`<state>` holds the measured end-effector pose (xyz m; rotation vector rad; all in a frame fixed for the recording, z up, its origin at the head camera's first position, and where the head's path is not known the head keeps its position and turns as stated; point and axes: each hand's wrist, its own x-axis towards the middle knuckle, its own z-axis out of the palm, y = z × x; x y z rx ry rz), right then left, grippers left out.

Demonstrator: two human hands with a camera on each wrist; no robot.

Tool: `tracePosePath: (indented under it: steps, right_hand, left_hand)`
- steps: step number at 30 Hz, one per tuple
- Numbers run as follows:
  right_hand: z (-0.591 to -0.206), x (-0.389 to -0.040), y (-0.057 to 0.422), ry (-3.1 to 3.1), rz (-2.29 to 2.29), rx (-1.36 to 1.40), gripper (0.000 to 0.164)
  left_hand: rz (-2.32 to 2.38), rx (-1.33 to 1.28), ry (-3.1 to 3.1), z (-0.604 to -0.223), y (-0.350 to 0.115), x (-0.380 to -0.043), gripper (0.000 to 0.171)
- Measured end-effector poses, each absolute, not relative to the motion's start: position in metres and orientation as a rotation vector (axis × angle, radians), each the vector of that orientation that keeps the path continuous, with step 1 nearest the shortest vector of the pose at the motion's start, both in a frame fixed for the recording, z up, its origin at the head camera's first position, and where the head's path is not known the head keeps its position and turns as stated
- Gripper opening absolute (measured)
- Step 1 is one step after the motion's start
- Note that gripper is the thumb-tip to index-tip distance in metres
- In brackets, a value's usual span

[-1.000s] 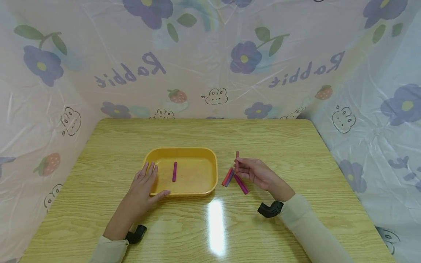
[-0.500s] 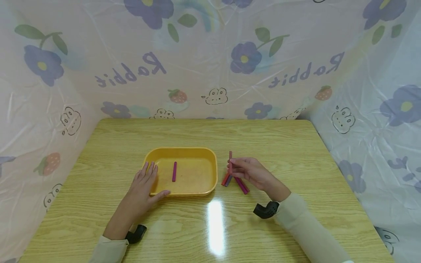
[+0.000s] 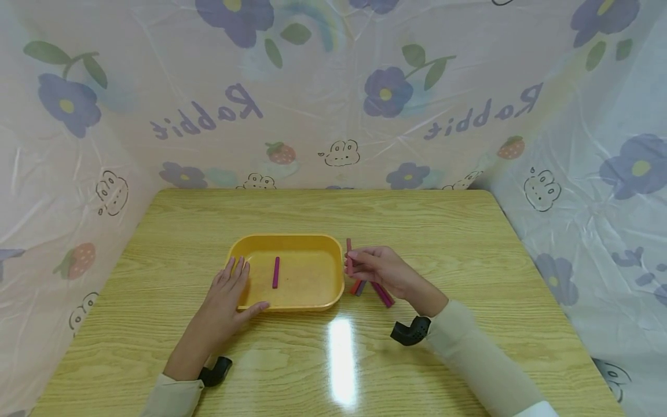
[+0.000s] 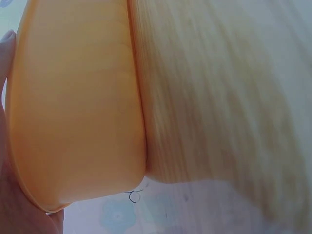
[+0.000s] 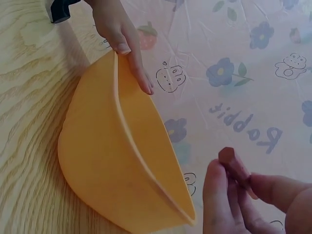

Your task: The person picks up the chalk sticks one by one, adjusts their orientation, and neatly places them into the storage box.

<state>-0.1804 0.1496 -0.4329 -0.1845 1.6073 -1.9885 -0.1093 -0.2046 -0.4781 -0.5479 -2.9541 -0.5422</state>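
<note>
Right of centre, a reddish stick (image 3: pixel 349 255) is pinched by the fingers of the right hand (image 3: pixel 384 270) beside the tray (image 3: pixel 310 278), whose left end is touched by the left hand (image 3: pixel 225 296), fingers straight. A light grip, clear of the rim, is advised.

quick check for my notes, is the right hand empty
No, the right hand pinches a reddish-brown stick between its thumb and fingers.
</note>
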Motion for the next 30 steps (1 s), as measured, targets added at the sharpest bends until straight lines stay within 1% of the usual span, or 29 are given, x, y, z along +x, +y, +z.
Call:
tracePosePath:
  steps: [4,10,13,21,30]
  right_hand:
    - [-0.433,-0.180,0.143,1.609,-1.979,-0.194,0.043]
    - [-0.433,-0.180,0.130,1.607,-1.978,-0.208,0.026]
    - [-0.433,-0.180,0.124,1.613,-1.969,-0.207,0.024]
    - [-0.437,-0.182,0.113,1.685,-1.892,-0.196,0.035]
    - [-0.439,-0.185,0.100,1.718,-1.841,-0.166,0.038]
  left_hand:
    - [-0.542,-0.546,-2.952,-0.477,-0.204,-0.109,0.095]
    - [-0.539,-0.546,-2.947,-0.477,-0.204,-0.108,0.096]
    - [-0.539,-0.547,-2.950,-0.477,-0.204,-0.108,0.096]
    - [-0.537,-0.540,-2.956,-0.478,-0.204,-0.109,0.095]
    - [-0.542,-0.543,-2.963,-0.478,-0.204,-0.108,0.095]
